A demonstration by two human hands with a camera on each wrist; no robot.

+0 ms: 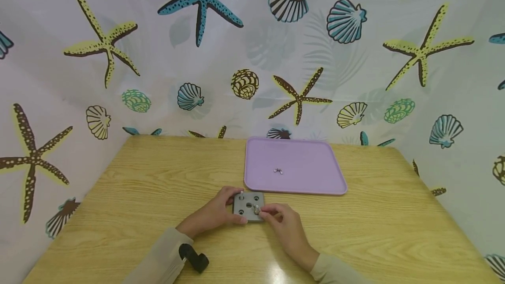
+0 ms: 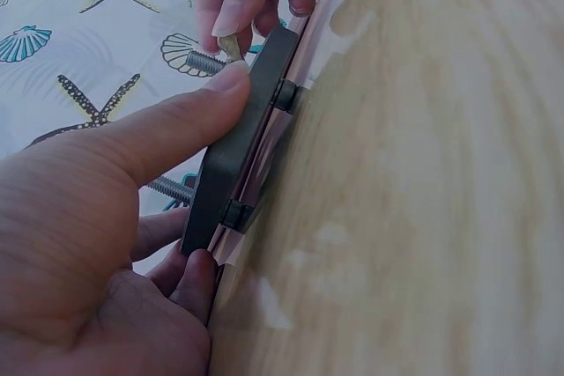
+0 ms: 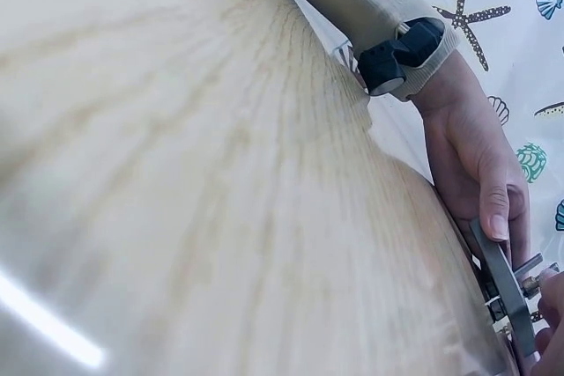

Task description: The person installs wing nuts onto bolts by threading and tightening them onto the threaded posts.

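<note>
left hand (image 2: 97, 217) grips the plate (image 1: 248, 199) just off the near left corner of the tray (image 1: 307, 165); right hand (image 1: 285, 226) pinches a wing nut (image 2: 230, 47) at one bolt (image 2: 204, 62) (half done, seemingly). second bolt (image 1: 242, 195) stands bare, another nut (image 1: 278, 171) lies on the tray.

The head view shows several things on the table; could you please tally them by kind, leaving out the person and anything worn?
Purple tray: 1
Grey plate: 1
Bolts: 2
Wing nuts: 2
Total: 6
</note>
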